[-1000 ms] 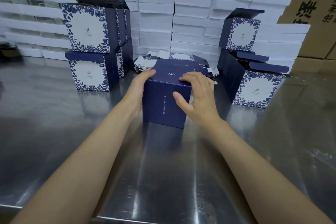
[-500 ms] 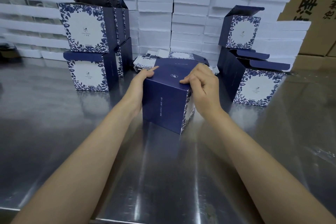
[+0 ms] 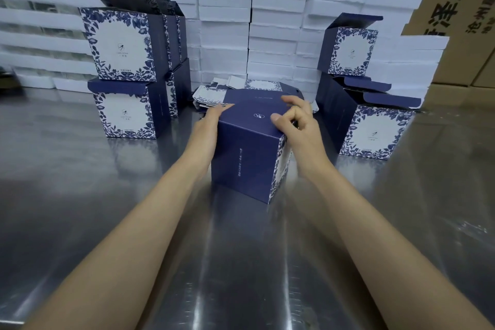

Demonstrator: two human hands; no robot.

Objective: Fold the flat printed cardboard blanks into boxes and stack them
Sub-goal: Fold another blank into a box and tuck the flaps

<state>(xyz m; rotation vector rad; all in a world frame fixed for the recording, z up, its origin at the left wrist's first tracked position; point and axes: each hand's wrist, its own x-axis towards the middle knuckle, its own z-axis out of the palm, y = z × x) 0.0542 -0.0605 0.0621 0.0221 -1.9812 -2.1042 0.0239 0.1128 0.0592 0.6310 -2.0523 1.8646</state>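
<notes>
Two bare forearms reach across a steel desk (image 3: 80, 195) to a navy box (image 3: 246, 158) standing upright at its middle. The box is dark blue on its near side and closed top, with a small white emblem on top and a line of white print down the side, too small to read. A sliver of its white face with blue leaf border shows on the right.

The left hand (image 3: 209, 126) lies flat along the box's left side, fingers straight and reaching the top edge; its palm is hidden behind the cardboard. The right hand (image 3: 297, 126), blurred, sets its thumb on the top panel and curls its fingers over the upper right edge, the forefinger lifted.

Behind the box lies a pile of flat blanks (image 3: 214, 94), mostly hidden by it. Folded boxes stand stacked at the left (image 3: 123, 67) and at the right (image 3: 375, 131), several with flaps open. Beyond rises a wall of white slabs (image 3: 225, 8), and brown cartons (image 3: 460, 8) with printing cut off by the frame.
</notes>
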